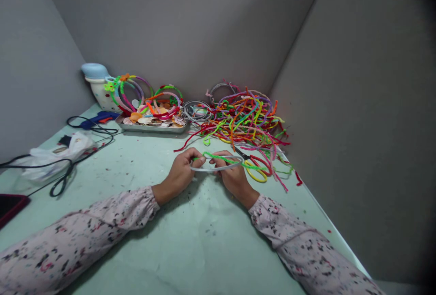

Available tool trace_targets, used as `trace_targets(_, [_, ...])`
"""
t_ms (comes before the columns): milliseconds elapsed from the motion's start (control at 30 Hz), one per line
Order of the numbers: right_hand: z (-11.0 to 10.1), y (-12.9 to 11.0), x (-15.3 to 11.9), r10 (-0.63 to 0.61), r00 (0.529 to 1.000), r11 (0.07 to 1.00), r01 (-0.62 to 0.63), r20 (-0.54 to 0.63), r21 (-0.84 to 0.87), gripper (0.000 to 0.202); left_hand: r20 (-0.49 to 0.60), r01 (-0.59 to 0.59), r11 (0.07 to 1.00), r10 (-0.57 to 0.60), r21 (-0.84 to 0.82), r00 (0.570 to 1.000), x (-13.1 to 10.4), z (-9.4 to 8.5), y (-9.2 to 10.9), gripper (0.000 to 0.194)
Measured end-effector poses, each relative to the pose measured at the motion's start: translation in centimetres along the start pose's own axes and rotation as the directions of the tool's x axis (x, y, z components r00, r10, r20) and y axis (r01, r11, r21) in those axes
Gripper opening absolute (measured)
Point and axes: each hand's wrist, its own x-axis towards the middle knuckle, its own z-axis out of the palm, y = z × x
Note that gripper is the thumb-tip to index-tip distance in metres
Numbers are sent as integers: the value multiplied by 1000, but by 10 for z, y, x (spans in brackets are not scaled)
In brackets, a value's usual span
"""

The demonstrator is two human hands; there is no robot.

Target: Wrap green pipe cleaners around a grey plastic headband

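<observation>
Above the middle of the table, my left hand [183, 168] pinches the left side of a thin grey headband [218, 168], with an end of a green pipe cleaner [221, 156] at its fingertips. My right hand [233, 174] has its fingers closed at the same pipe cleaner, inside the curve of the band. From there the pipe cleaner trails off to the right, past the scissors [256, 178] with red and yellow handles. Just what lies between the right fingertips is partly hidden.
A heap of colourful pipe cleaners [245, 118] lies at the back right. Further left, a metal tray [153, 128] holds decorated headbands [134, 90] and loose pieces. A white bottle [102, 90] stands behind it. A black cable [70, 165], plastic bag [51, 156] and dark red-edged device [12, 206] lie left.
</observation>
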Motion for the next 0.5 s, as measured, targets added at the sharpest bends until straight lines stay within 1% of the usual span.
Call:
trace_targets(133, [0, 2, -1, 0, 1000, 1000, 0, 14, 4, 18, -3, 50, 998, -50, -35, 999, 0, 0, 0, 19])
trace_targets(267, [0, 2, -1, -19, 1000, 1000, 19, 14, -5, 16, 4, 29, 999, -29, -35, 1000, 1, -1, 1, 17])
trace_targets(367, [0, 1, -1, -63, 998, 997, 62, 22, 34, 13, 34, 30, 999, -28, -42, 999, 1, -1, 3, 16])
trace_targets(500, [-2, -2, -2, -118, 990, 993, 115, 79, 41, 15, 89, 36, 999, -33, -37, 995, 1, -1, 4, 20])
